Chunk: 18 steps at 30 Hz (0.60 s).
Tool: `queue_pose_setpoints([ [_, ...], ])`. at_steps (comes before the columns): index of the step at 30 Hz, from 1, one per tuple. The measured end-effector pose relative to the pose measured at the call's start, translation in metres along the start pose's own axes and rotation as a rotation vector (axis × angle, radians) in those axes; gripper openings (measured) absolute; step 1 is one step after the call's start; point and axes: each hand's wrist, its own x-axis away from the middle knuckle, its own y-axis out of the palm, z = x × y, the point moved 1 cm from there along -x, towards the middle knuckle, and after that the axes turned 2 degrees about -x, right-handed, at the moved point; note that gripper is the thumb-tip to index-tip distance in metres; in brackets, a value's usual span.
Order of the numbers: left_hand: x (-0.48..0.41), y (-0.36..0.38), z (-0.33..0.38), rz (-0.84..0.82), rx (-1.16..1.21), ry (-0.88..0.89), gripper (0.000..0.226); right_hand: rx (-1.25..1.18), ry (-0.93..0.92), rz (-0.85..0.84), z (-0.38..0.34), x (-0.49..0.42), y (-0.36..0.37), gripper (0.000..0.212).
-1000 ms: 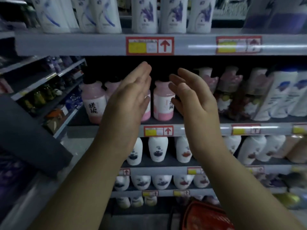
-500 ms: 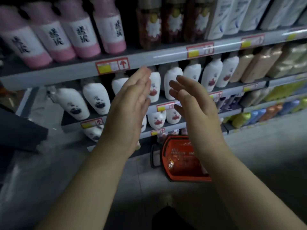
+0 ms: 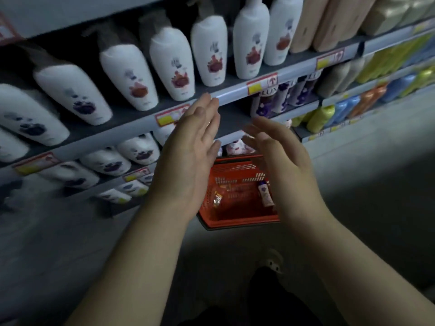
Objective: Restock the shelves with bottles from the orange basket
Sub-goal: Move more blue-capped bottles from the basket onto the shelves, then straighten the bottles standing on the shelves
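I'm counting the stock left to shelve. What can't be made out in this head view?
Head view:
- orange basket: both ends are hidden behind the left hand and right hand, so its contents can't be counted.
- small bottle in the basket: label too small to read.
- price tags: print motion-blurred.
- white bottles: label text blurred.

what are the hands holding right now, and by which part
Nothing. The left hand and right hand are both open and empty, held out over the orange basket.
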Motion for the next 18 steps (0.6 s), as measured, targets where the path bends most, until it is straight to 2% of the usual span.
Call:
queue_pose_setpoints([
  [2,-0.030,0.019,-0.027,0.015,0.063,-0.053,0.057,0.028,0.062,0.001,0.021,-0.025,-0.028,0.042],
  [6,-0.084,0.044,-0.087,0.035,0.126,-0.113,0.063,0.056,0.171,-0.024,0.067,-0.072,-0.075,0.027],
  [9,-0.115,0.049,-0.135,0.078,0.131,-0.198,0.071,0.060,0.236,-0.029,0.108,-0.105,-0.097,0.030],
  [18,-0.204,0.013,-0.317,0.186,0.006,-0.504,0.049,0.177,0.451,0.112,0.296,-0.170,-0.124,0.031],
])
